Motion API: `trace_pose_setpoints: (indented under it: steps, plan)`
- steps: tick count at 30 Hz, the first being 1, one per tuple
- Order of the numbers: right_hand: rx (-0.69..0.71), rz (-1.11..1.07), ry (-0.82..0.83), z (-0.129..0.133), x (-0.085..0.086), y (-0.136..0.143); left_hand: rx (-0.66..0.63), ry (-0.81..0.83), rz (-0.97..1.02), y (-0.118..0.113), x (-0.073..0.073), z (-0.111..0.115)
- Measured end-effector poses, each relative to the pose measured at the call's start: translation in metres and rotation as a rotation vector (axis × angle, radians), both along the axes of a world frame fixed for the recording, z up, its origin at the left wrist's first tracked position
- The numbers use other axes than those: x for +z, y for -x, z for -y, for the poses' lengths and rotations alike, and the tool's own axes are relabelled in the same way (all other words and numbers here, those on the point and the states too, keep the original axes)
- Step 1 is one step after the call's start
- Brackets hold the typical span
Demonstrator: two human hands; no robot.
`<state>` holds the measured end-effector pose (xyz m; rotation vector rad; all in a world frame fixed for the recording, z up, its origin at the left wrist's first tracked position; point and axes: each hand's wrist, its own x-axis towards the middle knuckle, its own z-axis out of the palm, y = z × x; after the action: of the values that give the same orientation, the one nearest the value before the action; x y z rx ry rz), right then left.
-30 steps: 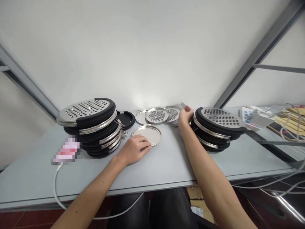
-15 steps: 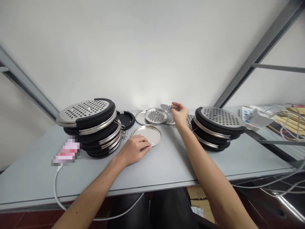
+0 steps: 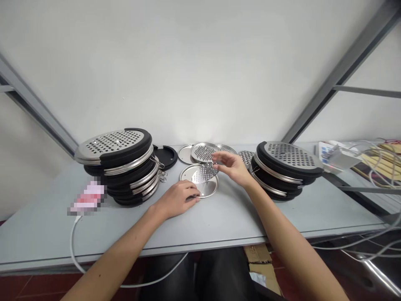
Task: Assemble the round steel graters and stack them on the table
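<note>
My right hand (image 3: 233, 167) pinches a thin round grater plate (image 3: 205, 173) by its edge. The plate hangs tilted over a shallow round metal dish (image 3: 210, 189), and I cannot tell whether they touch. My left hand (image 3: 180, 198) rests on the table with fingers bent and thumb a little apart, its fingertips at the dish's near left rim. Behind them lie another shallow dish (image 3: 184, 154), a dish with a grater plate (image 3: 204, 153) in it, and a loose grater plate (image 3: 246, 156) beside the right stack.
Tall stacks of black-edged round graters stand at left (image 3: 125, 167) and right (image 3: 285, 167). A black ring-shaped part (image 3: 165, 158) lies by the left stack. A blurred pink object (image 3: 89, 197) has a white cable (image 3: 72, 238). A power strip (image 3: 328, 156) with tangled wires sits at right.
My right hand has brought the grater plate from the back toward me and left, over the dish. The dish has shifted slightly right and nearer. My left hand has barely moved.
</note>
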<state>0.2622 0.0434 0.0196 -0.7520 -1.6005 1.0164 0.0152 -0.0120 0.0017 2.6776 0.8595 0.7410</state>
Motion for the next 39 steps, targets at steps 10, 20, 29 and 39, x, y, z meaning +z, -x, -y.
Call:
trace_pose_setpoints:
  steps: [10, 20, 29, 39]
  plan:
    - [-0.084, 0.007, 0.007, 0.000, -0.001, -0.002, 0.258, -0.107, 0.216, 0.009, 0.003, -0.010]
    - [-0.042, 0.013, -0.039, 0.005, 0.000, 0.004, 0.286, -0.180, 0.244, 0.007, 0.001, -0.011]
    - [0.019, -0.061, 0.059, 0.007, -0.006, 0.016, 0.315, -0.237, 0.310, 0.006, -0.002, -0.011]
    - [0.065, -0.113, 0.085, 0.009, -0.005, 0.015, 0.311, -0.250, 0.341, 0.007, -0.001, -0.010]
